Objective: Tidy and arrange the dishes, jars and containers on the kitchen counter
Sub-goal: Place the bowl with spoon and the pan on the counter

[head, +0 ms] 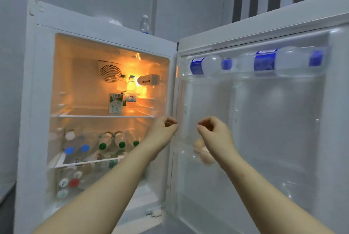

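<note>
At frame centre, before the open fridge (94, 29), left hand (164, 128) and right hand (213, 130) hover, each grip curled narrow, apparently empty. Dishes, jars, containers: out of view; progress cannot be judged.

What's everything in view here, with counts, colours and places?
Fridge: one, white, open, lit inside.
Fridge door: one, white, swung right.
Water bottles: several, clear with blue labels, top door shelf.
Eggs: about three, brown, door rack.
Milk carton: one, white-green, top shelf.
Green-capped bottles: three, lying on middle shelf.
Clear bottle: one, on top of the fridge.
Left hand, right hand: fingers curled, near the hinge.
</note>
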The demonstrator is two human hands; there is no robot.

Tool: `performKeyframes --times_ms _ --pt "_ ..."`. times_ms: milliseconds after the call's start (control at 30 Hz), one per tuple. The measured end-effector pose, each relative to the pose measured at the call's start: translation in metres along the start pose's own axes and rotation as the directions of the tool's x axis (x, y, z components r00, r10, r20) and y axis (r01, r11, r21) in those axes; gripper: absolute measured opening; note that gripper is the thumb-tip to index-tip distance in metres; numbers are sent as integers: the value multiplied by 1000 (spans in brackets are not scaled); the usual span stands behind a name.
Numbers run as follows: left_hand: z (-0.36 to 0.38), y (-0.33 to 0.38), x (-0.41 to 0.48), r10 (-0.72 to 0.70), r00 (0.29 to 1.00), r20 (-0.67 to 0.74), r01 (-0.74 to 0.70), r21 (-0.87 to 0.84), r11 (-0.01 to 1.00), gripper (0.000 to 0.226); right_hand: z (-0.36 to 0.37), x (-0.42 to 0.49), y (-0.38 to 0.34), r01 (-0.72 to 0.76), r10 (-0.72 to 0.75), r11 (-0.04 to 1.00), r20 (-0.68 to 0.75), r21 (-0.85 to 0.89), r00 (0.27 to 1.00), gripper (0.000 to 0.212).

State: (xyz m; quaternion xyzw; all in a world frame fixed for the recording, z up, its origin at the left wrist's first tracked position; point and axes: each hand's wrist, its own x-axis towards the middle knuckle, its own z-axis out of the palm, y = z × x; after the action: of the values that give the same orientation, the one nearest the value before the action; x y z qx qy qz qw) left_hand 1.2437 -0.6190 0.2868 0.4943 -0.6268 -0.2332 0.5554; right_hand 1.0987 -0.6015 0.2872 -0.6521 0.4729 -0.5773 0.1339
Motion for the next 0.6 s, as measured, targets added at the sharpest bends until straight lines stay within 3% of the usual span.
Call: performKeyframes --times_ms 100,200,333,433,600 --pt "14 -5 25 37 999 26 -39 67 997 7 -2 26 15 10 0 978 46 -210 999 13" --pt "34 -16 45 77 989 127 -101 197 975 16 3 45 38 -47 113 903 131 -428 985 23" --pt "50 -24 62 66 973 221 -128 279 952 26 8 53 53 -111 256 842 210 -528 944 26" --pt "61 -31 76 34 954 299 -131 310 942 30 13 53 57 -44 299 779 309 -625 903 21" --pt "75 -45 92 8 892 452 -204 386 899 39 17 53 56 34 315 698 349 -715 882 23"
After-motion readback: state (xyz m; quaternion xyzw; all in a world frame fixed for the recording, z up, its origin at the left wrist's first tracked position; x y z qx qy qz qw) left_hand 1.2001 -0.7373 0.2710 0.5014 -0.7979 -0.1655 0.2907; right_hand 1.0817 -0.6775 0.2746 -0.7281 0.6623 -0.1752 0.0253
